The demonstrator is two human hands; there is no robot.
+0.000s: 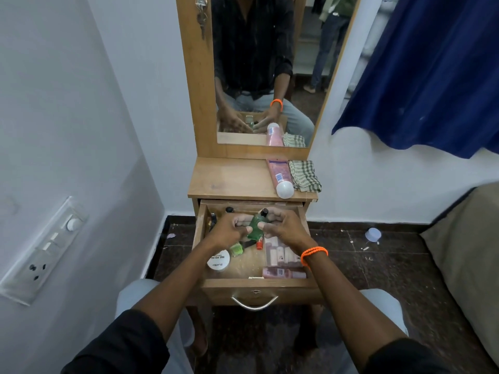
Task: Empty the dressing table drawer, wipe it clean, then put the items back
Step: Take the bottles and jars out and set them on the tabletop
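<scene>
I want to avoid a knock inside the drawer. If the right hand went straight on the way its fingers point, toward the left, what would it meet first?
Probably the left hand: the right hand faces it across the green glass bottle they hold together.

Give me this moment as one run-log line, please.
phase: emptying | drawer: open, items inside | left hand and right hand: grip green bottle | tabletop: pink tube, checked cloth
</scene>
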